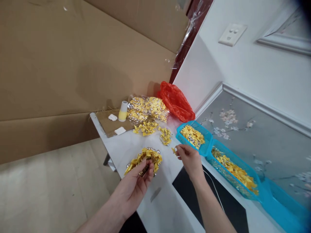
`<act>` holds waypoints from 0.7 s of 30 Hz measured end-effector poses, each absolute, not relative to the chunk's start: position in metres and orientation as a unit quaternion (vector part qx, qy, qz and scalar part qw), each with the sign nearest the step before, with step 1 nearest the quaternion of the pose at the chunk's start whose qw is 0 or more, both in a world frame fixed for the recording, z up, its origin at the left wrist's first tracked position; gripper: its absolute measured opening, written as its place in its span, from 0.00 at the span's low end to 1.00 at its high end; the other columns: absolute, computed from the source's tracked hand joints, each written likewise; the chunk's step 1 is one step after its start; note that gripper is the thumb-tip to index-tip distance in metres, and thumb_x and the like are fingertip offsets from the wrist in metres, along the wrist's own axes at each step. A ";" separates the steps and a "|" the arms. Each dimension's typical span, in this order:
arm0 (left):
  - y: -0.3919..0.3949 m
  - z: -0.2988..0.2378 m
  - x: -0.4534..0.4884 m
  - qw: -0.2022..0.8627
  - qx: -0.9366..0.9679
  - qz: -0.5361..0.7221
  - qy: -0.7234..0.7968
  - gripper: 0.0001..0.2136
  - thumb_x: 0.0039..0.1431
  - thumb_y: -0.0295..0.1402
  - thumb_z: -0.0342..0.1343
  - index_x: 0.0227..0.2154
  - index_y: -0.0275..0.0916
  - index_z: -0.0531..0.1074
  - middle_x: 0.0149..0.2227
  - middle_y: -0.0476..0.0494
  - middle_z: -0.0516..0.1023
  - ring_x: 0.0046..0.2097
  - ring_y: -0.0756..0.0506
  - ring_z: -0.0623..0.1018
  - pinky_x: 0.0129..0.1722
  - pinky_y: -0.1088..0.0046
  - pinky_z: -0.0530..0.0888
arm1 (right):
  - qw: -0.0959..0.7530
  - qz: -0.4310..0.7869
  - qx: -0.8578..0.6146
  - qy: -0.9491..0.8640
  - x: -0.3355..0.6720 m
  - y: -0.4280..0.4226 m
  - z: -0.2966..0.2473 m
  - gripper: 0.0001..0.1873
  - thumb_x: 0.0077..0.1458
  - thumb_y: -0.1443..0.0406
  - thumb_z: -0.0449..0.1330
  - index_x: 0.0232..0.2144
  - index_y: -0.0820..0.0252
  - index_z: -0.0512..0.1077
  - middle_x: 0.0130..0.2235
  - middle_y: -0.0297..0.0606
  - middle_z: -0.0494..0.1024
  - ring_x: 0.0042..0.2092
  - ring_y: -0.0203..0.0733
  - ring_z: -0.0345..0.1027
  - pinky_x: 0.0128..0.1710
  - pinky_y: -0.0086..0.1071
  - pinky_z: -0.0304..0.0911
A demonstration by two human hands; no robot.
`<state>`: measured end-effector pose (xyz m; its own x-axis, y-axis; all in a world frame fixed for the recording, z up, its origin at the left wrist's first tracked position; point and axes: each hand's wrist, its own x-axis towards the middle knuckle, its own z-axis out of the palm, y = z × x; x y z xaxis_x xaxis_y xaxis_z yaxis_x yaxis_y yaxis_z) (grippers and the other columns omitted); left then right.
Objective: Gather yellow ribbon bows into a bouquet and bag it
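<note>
- A thick bunch of yellow bow-like pieces point(155, 158) with shiny silver, bead-like parts is held above the front part of the bench point(119, 147).
- The left hand point(138, 183) grips this bunch, palm up, its fingers curled and its thumb lying along the near side.
- A small yellow piece point(173, 150) sits at the fingertips of the right hand point(191, 160), apart from the bunch; thumb and forefinger are pinched together on it.
- Just beyond the hands, a small yellow cluster point(165, 136) and a larger loose yellow pile point(145, 128) lie near each other on the bench.
- Behind the pile is a clear plastic bag point(148, 108) full of similar yellow and silver pieces, with a red bag point(177, 102) beside it.
- Left of the clear bag, a grey-and-yellow cone point(123, 111) stands on a brown sheet point(105, 122), near two small white pieces point(120, 130).
- Along the wall on the right, a blue basket point(181, 138) and a longer blue basket point(223, 178) both hold yellow pieces.
- A black panel point(186, 191) lies under the right forearm, a white cord point(215, 187) across it.
- Large cardboard point(60, 64) rises behind the bench.
</note>
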<state>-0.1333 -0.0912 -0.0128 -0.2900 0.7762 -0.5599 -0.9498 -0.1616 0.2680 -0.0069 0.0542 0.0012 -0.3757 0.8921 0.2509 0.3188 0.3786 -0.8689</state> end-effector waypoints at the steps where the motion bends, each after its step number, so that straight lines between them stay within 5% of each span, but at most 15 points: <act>1: -0.091 -0.013 -0.133 0.577 -0.147 0.748 0.294 0.04 0.56 0.20 0.55 0.35 0.26 0.73 0.32 0.37 0.77 0.29 0.51 0.78 0.28 0.79 0.79 | 0.387 0.359 -0.403 -0.748 -0.010 0.046 0.001 0.15 0.52 0.55 0.58 0.31 0.61 0.76 0.28 0.41 0.77 0.31 0.44 0.71 0.31 0.35 0.68; 5: -0.089 -0.013 -0.130 0.569 -0.137 0.755 0.294 0.05 0.57 0.20 0.54 0.36 0.28 0.74 0.34 0.38 0.77 0.30 0.51 0.78 0.29 0.79 0.79 | 0.373 0.225 -0.299 -0.849 -0.025 -0.002 -0.002 0.11 0.59 0.64 0.53 0.35 0.56 0.76 0.36 0.40 0.77 0.37 0.42 0.70 0.39 0.35 0.65; 10: -0.089 -0.014 -0.128 0.569 -0.125 0.759 0.292 0.07 0.58 0.22 0.54 0.38 0.33 0.74 0.37 0.41 0.78 0.31 0.51 0.78 0.32 0.76 0.79 | 0.353 0.049 -0.240 -0.903 -0.030 -0.031 -0.006 0.13 0.61 0.67 0.51 0.40 0.56 0.75 0.36 0.41 0.77 0.37 0.45 0.68 0.38 0.39 0.62; 21: -0.096 -0.016 -0.123 0.588 -0.099 0.739 0.313 0.07 0.57 0.22 0.55 0.38 0.33 0.75 0.37 0.41 0.79 0.31 0.51 0.77 0.34 0.76 0.77 | 0.330 0.053 -0.200 -0.921 -0.029 -0.036 -0.016 0.19 0.56 0.75 0.49 0.49 0.64 0.69 0.40 0.46 0.74 0.41 0.46 0.68 0.43 0.39 0.67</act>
